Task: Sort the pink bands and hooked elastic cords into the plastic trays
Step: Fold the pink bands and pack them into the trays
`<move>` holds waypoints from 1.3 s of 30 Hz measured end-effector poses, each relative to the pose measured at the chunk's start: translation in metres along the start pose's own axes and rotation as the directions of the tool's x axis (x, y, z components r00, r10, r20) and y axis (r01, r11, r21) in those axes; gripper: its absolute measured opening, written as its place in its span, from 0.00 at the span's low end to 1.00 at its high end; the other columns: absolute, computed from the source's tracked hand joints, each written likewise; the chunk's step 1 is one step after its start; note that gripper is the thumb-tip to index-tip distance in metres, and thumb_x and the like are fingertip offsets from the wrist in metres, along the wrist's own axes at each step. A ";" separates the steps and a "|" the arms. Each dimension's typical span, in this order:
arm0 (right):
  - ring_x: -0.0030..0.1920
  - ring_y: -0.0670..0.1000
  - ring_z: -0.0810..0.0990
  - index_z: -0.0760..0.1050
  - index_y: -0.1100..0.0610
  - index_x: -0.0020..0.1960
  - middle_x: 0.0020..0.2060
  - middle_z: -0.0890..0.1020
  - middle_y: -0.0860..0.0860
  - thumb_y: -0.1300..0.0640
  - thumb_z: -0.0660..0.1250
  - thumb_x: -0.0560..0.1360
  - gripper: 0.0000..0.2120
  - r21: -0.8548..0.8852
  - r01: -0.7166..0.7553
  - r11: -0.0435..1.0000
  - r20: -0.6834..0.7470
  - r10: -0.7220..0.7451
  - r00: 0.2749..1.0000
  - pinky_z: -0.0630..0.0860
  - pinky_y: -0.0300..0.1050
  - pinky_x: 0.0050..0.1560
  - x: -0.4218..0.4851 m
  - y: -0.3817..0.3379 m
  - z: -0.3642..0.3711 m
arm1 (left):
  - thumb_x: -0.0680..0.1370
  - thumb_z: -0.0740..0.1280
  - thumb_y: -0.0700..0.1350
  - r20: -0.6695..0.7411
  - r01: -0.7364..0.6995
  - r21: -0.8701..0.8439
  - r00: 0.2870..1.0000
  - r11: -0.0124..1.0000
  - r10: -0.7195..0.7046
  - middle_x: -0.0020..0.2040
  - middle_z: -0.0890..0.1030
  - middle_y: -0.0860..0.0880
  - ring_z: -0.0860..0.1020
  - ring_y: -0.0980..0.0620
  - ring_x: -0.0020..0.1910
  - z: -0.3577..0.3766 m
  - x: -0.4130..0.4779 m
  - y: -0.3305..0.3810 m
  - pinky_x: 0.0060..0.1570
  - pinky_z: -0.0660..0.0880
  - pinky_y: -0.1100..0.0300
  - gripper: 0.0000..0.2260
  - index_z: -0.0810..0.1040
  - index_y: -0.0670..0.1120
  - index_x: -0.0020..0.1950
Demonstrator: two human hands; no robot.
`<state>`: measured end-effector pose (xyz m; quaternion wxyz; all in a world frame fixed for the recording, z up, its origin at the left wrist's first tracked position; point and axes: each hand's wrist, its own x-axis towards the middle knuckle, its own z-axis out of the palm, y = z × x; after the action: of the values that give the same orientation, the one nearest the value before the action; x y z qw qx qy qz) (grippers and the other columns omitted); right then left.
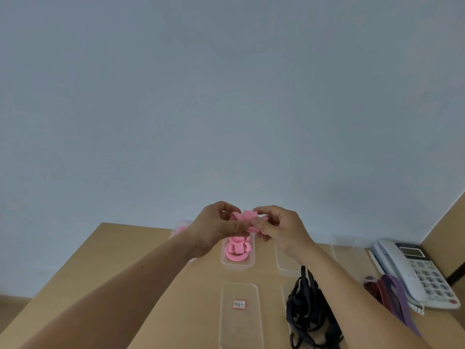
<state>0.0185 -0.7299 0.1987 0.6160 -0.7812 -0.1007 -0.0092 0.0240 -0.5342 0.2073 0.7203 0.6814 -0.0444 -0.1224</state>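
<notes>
- The left hand (216,225) and right hand (279,227) both pinch one pink band (245,217) between curled fingers, in the air just above the far end of the tray (237,265).
- That tray holds a loose pile of bands (236,250). The black cords (308,306) lie nearer the person and to the right of the tray, partly under the right forearm.
- The step in hand looks like gathering or untwisting the band before it goes in.
- To do it well, keep the band bunched small and lower it straight down over the tray's middle. Let go only once it is below the rim, since a springy band may uncurl and hop out.
- Free one hand first; the other can steady the pile.
- A labelled tray (239,331) sits just nearer than the tray. It is probably for cords, so keep pink out of it.
</notes>
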 end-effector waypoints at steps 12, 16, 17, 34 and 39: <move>0.31 0.48 0.81 0.86 0.50 0.41 0.32 0.84 0.50 0.45 0.75 0.67 0.10 0.150 -0.113 0.982 -0.034 0.119 0.992 0.75 0.37 0.32 0.008 0.021 -0.008 | 0.79 0.68 0.43 -0.038 -0.068 0.169 0.996 0.983 0.076 0.45 0.85 0.39 0.85 0.43 0.45 0.016 0.002 -0.027 0.47 0.82 0.55 0.08 0.73 0.41 0.54; 0.30 0.49 0.80 0.86 0.50 0.39 0.30 0.83 0.51 0.38 0.73 0.62 0.16 0.134 -0.142 0.981 -0.010 0.145 0.989 0.76 0.39 0.32 0.012 0.033 -0.001 | 0.80 0.67 0.42 -0.124 -0.082 0.251 0.985 0.964 0.116 0.41 0.85 0.42 0.85 0.47 0.41 0.018 0.001 -0.041 0.40 0.81 0.59 0.05 0.74 0.41 0.50; 0.30 0.49 0.80 0.86 0.50 0.39 0.31 0.83 0.52 0.39 0.73 0.62 0.16 0.136 -0.153 0.979 -0.007 0.155 0.988 0.76 0.39 0.32 0.012 0.037 0.001 | 0.80 0.68 0.42 -0.143 -0.079 0.277 0.982 0.958 0.122 0.40 0.85 0.43 0.85 0.48 0.41 0.017 0.002 -0.046 0.39 0.81 0.58 0.05 0.74 0.42 0.49; 0.30 0.47 0.80 0.86 0.51 0.40 0.32 0.84 0.49 0.54 0.69 0.77 0.09 0.047 -0.354 0.934 -0.065 0.356 0.932 0.76 0.39 0.31 0.056 0.081 0.047 | 0.78 0.66 0.58 0.243 -0.129 0.560 0.970 0.818 -0.014 0.46 0.84 0.57 0.81 0.62 0.45 -0.049 0.095 -0.082 0.45 0.76 0.65 0.13 0.79 0.59 0.61; 0.28 0.48 0.79 0.83 0.55 0.45 0.29 0.83 0.53 0.53 0.72 0.75 0.05 0.063 -0.403 0.913 -0.199 0.407 0.892 0.74 0.39 0.30 0.066 0.102 0.057 | 0.79 0.69 0.47 0.256 -0.107 0.520 0.966 0.848 -0.035 0.46 0.84 0.53 0.83 0.54 0.40 -0.061 0.120 -0.099 0.44 0.80 0.59 0.14 0.78 0.48 0.64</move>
<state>0.0939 -0.6877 0.0958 0.6192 -0.7736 0.1289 0.0387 0.1427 -0.5074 0.0923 0.4949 0.8307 -0.1820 -0.1785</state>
